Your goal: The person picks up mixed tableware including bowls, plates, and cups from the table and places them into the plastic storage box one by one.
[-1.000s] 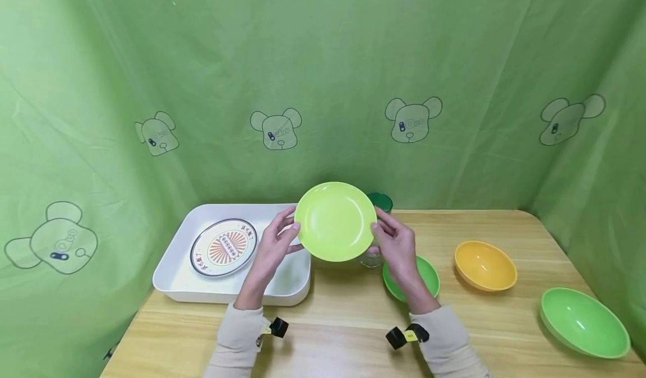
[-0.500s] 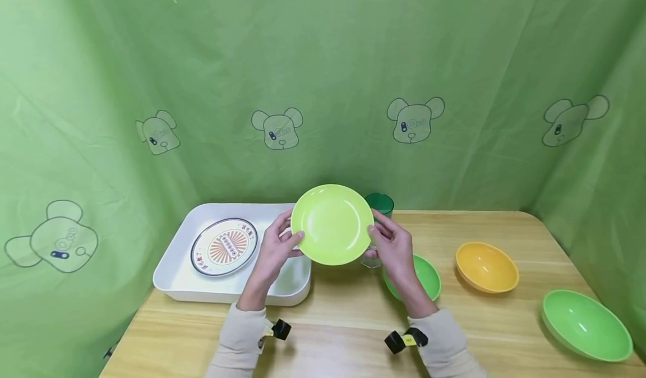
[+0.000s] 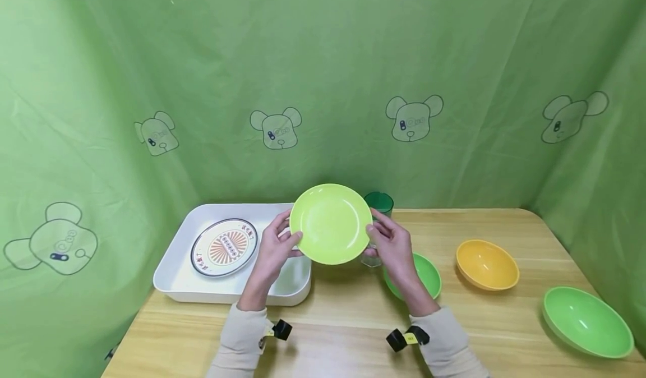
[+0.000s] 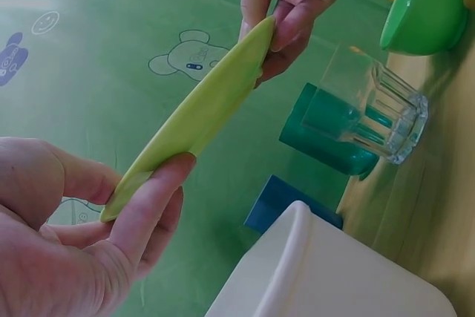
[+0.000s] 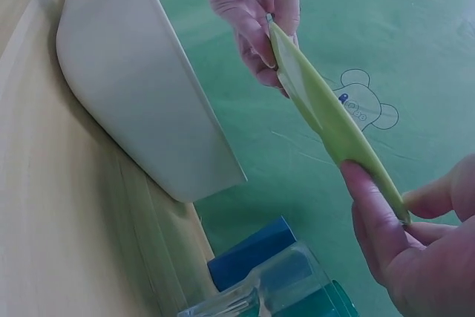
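A yellow-green plate (image 3: 331,224) is held up above the table between both hands, its inner face showing in the head view. My left hand (image 3: 272,250) pinches its left edge, thumb on the front. The right hand (image 3: 395,250) grips the opposite edge the same way. Both wrist views show the plate edge-on, as a thin tilted shape (image 4: 194,120) with fingers on either end. Left of the hands, a white tray (image 3: 176,277) holds a round plate with a red ray pattern (image 3: 225,248).
Behind the right hand stand a green cup (image 3: 379,202) and a clear glass (image 4: 393,120). A blue object (image 4: 286,202) is beside the tray. A green bowl (image 3: 427,277) is partly under the right forearm; an orange bowl (image 3: 487,264) and a larger green bowl (image 3: 587,322) lie farther right.
Over the last second, both hands and the held plate have shifted slightly left and down. The plate stays gripped on both sides; the tray and bowls have not moved on the table.
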Motion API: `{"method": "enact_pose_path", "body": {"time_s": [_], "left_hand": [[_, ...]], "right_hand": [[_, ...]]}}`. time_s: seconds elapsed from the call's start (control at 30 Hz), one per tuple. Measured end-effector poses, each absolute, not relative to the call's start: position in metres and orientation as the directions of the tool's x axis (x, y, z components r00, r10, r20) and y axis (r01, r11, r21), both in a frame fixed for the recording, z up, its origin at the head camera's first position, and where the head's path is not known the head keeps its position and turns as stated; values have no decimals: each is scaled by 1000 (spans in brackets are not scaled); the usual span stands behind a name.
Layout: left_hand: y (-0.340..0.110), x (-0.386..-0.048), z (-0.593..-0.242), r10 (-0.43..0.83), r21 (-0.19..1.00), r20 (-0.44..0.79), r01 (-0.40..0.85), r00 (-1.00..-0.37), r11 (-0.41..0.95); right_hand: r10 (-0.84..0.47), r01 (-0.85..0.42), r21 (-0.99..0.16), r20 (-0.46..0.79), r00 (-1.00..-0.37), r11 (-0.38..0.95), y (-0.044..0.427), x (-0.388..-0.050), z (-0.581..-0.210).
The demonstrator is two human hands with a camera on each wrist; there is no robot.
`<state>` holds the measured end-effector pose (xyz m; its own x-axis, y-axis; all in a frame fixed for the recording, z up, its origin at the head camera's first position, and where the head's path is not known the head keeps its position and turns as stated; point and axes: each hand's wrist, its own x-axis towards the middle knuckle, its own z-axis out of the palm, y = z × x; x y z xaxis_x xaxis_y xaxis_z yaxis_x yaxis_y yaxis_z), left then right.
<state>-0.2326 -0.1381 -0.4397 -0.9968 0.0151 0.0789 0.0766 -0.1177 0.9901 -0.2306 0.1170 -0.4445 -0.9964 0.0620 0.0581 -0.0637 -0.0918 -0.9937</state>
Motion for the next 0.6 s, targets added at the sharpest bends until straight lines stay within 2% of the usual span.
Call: {"method": "enact_pose_path", "body": {"time_s": [0.37, 0.6], "left_hand": [[-155, -233, -432, -29, 991, 72, 74, -997, -113], [-175, -233, -426, -88, 989, 75, 85, -993, -119]], "right_hand": [[-71, -111, -990, 117, -991, -85, 123, -228, -438], [-113, -144, -989, 146, -983, -23, 128, -227, -435]]}}
